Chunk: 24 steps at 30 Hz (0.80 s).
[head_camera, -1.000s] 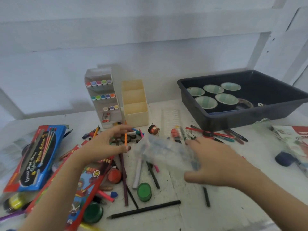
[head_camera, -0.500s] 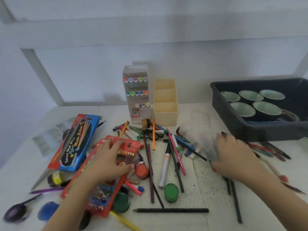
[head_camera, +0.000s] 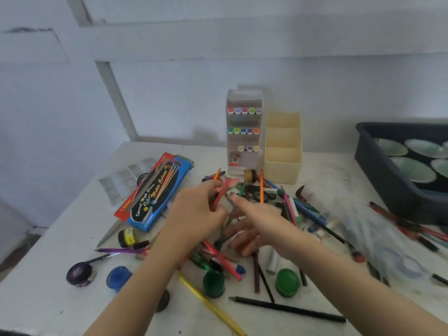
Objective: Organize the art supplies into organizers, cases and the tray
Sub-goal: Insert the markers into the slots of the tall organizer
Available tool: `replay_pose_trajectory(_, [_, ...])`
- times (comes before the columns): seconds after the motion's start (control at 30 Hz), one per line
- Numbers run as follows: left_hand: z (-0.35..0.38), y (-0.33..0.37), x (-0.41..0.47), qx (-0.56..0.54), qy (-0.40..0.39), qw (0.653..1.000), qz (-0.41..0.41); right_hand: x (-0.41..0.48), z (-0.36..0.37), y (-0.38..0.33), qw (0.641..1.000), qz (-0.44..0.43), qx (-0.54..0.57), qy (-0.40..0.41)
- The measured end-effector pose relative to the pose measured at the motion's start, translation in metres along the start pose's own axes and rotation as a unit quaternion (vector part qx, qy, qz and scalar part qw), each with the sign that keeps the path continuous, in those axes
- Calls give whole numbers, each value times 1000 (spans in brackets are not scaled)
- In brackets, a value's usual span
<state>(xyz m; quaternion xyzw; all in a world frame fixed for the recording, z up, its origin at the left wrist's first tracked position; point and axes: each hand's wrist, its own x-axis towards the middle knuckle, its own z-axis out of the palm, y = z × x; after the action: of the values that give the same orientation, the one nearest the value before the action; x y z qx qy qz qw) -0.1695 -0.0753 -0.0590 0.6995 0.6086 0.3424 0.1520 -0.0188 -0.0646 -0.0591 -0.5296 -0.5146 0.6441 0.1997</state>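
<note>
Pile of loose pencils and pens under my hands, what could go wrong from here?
The left hand and right hand both reach into the pile of pencils and pens, so pulling one may drag others. The dark green round paint pot and the lighter green round paint pot sit just nearer you than the hands; drawing back could knock them.

Head view — close, angled down, forward.

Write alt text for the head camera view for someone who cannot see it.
Two hands meet over a jumble of pencils and pens on a white table, the left hand gripping a blurred red item, the right hand beside it. Behind stand a white marker organizer and a cream organizer; a dark tray holding round pale pots sits at right.
</note>
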Motion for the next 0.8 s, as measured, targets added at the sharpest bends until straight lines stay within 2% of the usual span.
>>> replay_pose_trajectory(0.03, [3, 7, -2, -17, -13, 1000, 17, 0, 2, -2, 999, -16, 48, -6])
replay_pose_trajectory(0.1, [8, 17, -7, -44, -45, 996, 62, 3, 0, -5, 993, -62, 94, 32])
replay_pose_trajectory(0.17, [10, 19, -11, -59, -56, 993, 89, 6, -10, -7, 990, -81, 66, 97])
replay_pose_trajectory(0.3, [-5, 3, -9, -21, -10, 998, 63, 4, -48, -10, 981, -64, 13, 181])
replay_pose_trajectory(0.37, [-17, -11, -4, 4, 28, 999, 36, 0, -73, -9, 971, -56, -66, 224])
replay_pose_trajectory(0.43, [-31, -31, 1, 41, 51, 997, -30, -4, -96, -9, 949, -56, -157, 266])
replay_pose_trajectory(0.57, [-56, -70, 7, 93, 100, 982, -134, -13, -131, -9, 926, -30, -240, 289])
replay_pose_trajectory(0.67, [-64, -82, 7, 105, 86, 977, -163, -13, -148, -5, 882, 12, -354, 310])
replay_pose_trajectory(0.73, [-63, -85, 8, 103, 76, 978, -162, -12, -147, -3, 827, 23, -433, 357])
replay_pose_trajectory(0.8, [-58, -87, 10, 92, 77, 981, -152, -12, -135, -4, 775, -15, -488, 402])
